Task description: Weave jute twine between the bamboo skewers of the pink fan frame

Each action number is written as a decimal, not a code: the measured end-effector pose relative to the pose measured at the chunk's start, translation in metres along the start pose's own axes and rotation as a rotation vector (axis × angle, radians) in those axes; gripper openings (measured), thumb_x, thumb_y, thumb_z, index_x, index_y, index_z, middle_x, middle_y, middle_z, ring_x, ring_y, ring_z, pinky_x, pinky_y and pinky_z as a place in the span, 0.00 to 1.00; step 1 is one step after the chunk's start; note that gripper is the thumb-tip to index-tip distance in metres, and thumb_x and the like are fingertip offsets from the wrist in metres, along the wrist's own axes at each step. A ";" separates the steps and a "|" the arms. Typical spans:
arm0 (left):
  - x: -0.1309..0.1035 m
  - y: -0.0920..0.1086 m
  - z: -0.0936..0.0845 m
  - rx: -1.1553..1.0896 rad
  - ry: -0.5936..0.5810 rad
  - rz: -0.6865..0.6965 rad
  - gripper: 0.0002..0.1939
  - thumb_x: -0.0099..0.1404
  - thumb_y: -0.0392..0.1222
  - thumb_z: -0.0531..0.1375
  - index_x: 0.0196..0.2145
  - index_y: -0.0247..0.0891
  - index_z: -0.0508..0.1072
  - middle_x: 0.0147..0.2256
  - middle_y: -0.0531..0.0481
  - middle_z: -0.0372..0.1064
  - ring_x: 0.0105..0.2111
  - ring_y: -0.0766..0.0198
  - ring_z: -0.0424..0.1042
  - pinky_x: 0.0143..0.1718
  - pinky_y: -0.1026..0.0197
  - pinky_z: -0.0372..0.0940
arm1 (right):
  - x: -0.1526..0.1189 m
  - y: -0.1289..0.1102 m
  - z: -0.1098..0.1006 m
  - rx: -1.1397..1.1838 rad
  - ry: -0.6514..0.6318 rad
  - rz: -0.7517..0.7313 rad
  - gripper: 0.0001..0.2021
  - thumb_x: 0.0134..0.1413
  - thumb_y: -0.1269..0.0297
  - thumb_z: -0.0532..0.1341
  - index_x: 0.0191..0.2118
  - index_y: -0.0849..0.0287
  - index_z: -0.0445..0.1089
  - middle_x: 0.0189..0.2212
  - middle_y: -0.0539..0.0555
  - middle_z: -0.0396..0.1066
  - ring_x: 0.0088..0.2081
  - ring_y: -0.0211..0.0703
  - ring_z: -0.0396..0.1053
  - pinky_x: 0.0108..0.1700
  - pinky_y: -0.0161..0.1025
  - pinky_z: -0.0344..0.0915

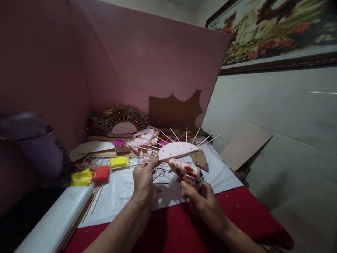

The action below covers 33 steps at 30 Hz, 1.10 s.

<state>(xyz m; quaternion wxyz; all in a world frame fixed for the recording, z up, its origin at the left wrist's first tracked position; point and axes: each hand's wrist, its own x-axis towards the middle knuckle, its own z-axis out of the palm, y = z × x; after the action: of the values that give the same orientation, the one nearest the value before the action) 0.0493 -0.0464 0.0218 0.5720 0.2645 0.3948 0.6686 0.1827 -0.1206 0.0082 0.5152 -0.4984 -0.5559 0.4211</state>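
Left hand's grip pinches the left end of the pink, red-dotted half-disc, thin wooden sticks fanning out, above the white sheet on the table. Right hand's grip wraps the shiny floral-patterned gun-shaped tool, tip near the flat edge. I'd brace the half-disc, keep skin clear, go evenly.

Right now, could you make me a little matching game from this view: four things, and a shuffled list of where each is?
1. half-disc
2. glue gun
3. cloth
4. painting

A. under the white sheet
B. framed, on the wall
C. in the left hand
D. in the right hand

Pairs: 1-C, 2-D, 3-A, 4-B
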 end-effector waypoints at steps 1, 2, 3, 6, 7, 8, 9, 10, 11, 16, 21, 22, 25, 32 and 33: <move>0.000 0.000 0.000 0.005 -0.006 -0.001 0.12 0.42 0.45 0.67 0.21 0.35 0.72 0.23 0.52 0.69 0.25 0.66 0.64 0.30 0.61 0.53 | 0.000 0.000 0.001 -0.008 -0.014 -0.020 0.16 0.51 0.51 0.58 0.24 0.61 0.64 0.18 0.47 0.58 0.20 0.32 0.53 0.22 0.31 0.51; 0.000 0.000 0.000 0.008 -0.010 -0.002 0.12 0.42 0.45 0.67 0.21 0.35 0.72 0.23 0.52 0.69 0.25 0.66 0.64 0.30 0.61 0.52 | 0.000 0.000 0.002 -0.016 -0.024 -0.040 0.15 0.51 0.52 0.58 0.26 0.61 0.66 0.19 0.48 0.60 0.21 0.33 0.54 0.23 0.31 0.53; 0.001 0.000 -0.001 0.009 -0.015 -0.004 0.12 0.42 0.45 0.67 0.21 0.35 0.72 0.23 0.52 0.69 0.26 0.66 0.64 0.30 0.61 0.52 | -0.001 0.001 0.003 -0.023 -0.032 -0.058 0.14 0.51 0.53 0.58 0.28 0.61 0.67 0.20 0.48 0.61 0.23 0.34 0.55 0.24 0.31 0.54; 0.002 -0.001 -0.001 0.018 -0.012 -0.001 0.12 0.42 0.45 0.67 0.22 0.35 0.72 0.24 0.52 0.70 0.27 0.65 0.65 0.31 0.61 0.52 | -0.003 0.002 0.002 -0.024 -0.024 -0.069 0.13 0.51 0.53 0.59 0.30 0.60 0.67 0.21 0.48 0.60 0.23 0.34 0.55 0.25 0.32 0.55; 0.003 -0.001 -0.001 0.026 -0.004 0.001 0.12 0.42 0.46 0.67 0.21 0.35 0.72 0.24 0.52 0.70 0.27 0.65 0.65 0.31 0.61 0.52 | -0.004 0.002 0.001 -0.017 -0.015 -0.049 0.14 0.51 0.52 0.58 0.29 0.60 0.66 0.20 0.47 0.58 0.22 0.34 0.53 0.24 0.31 0.53; 0.003 -0.002 -0.002 0.035 0.003 0.001 0.12 0.43 0.46 0.67 0.22 0.35 0.72 0.24 0.52 0.70 0.28 0.64 0.66 0.32 0.61 0.52 | -0.004 0.003 0.000 -0.010 -0.004 -0.027 0.15 0.51 0.52 0.58 0.27 0.60 0.65 0.18 0.46 0.56 0.21 0.33 0.51 0.22 0.31 0.51; 0.003 -0.002 -0.002 0.040 0.008 0.001 0.12 0.43 0.46 0.67 0.22 0.35 0.73 0.25 0.51 0.71 0.28 0.64 0.66 0.32 0.61 0.52 | -0.005 0.004 -0.001 -0.005 0.006 -0.005 0.16 0.51 0.51 0.58 0.25 0.60 0.63 0.17 0.46 0.54 0.19 0.32 0.49 0.20 0.31 0.49; 0.003 -0.002 -0.002 0.044 0.010 0.001 0.12 0.44 0.47 0.66 0.22 0.35 0.73 0.25 0.51 0.71 0.29 0.64 0.66 0.32 0.60 0.52 | -0.005 0.004 -0.001 -0.002 0.012 0.012 0.17 0.51 0.51 0.58 0.23 0.60 0.62 0.16 0.45 0.52 0.19 0.31 0.47 0.19 0.31 0.47; 0.003 -0.002 -0.002 0.045 0.009 0.003 0.12 0.44 0.47 0.66 0.22 0.35 0.73 0.25 0.51 0.71 0.29 0.64 0.67 0.32 0.60 0.53 | -0.005 0.005 -0.001 0.001 0.014 0.022 0.17 0.51 0.51 0.58 0.23 0.60 0.61 0.16 0.45 0.51 0.18 0.31 0.46 0.19 0.31 0.46; 0.003 -0.004 -0.003 0.025 -0.009 0.009 0.11 0.45 0.45 0.66 0.23 0.35 0.73 0.25 0.51 0.71 0.29 0.65 0.67 0.33 0.61 0.53 | -0.003 0.009 0.001 0.032 -0.002 0.000 0.15 0.51 0.52 0.58 0.29 0.61 0.65 0.19 0.46 0.54 0.20 0.31 0.49 0.20 0.31 0.48; 0.003 -0.004 -0.003 0.038 -0.007 0.002 0.11 0.45 0.45 0.66 0.23 0.35 0.73 0.25 0.51 0.71 0.29 0.64 0.67 0.33 0.60 0.53 | -0.001 0.014 0.003 0.017 0.013 -0.036 0.16 0.51 0.51 0.58 0.28 0.62 0.66 0.18 0.46 0.55 0.20 0.32 0.50 0.21 0.31 0.49; 0.003 -0.003 -0.002 0.037 -0.002 -0.004 0.11 0.44 0.45 0.67 0.23 0.35 0.73 0.25 0.51 0.71 0.29 0.65 0.66 0.33 0.60 0.53 | -0.001 0.014 0.003 0.019 0.005 -0.024 0.17 0.51 0.50 0.58 0.28 0.62 0.66 0.17 0.46 0.55 0.20 0.31 0.49 0.20 0.31 0.48; 0.002 -0.001 -0.001 0.012 -0.001 -0.016 0.11 0.42 0.44 0.67 0.21 0.35 0.73 0.23 0.52 0.71 0.27 0.65 0.66 0.32 0.61 0.53 | 0.000 0.014 0.004 0.013 0.003 -0.001 0.18 0.50 0.48 0.58 0.29 0.62 0.68 0.16 0.46 0.56 0.18 0.31 0.49 0.19 0.31 0.47; 0.000 0.001 0.001 0.007 0.006 -0.017 0.12 0.41 0.45 0.68 0.22 0.34 0.73 0.23 0.51 0.71 0.26 0.65 0.66 0.31 0.61 0.54 | -0.001 0.014 0.006 0.024 0.020 -0.015 0.17 0.51 0.50 0.58 0.31 0.63 0.68 0.19 0.47 0.58 0.20 0.31 0.51 0.20 0.31 0.49; 0.000 0.001 0.001 0.008 0.009 -0.022 0.12 0.41 0.45 0.68 0.22 0.35 0.74 0.23 0.51 0.71 0.26 0.66 0.66 0.31 0.61 0.54 | -0.001 0.014 0.006 0.022 0.017 -0.019 0.17 0.51 0.51 0.58 0.31 0.63 0.68 0.19 0.47 0.57 0.20 0.31 0.51 0.20 0.31 0.49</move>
<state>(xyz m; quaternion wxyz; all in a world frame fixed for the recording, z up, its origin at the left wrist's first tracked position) 0.0496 -0.0466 0.0231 0.5764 0.2596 0.4028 0.6619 0.1779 -0.1189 -0.0063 0.5294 -0.4909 -0.5514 0.4180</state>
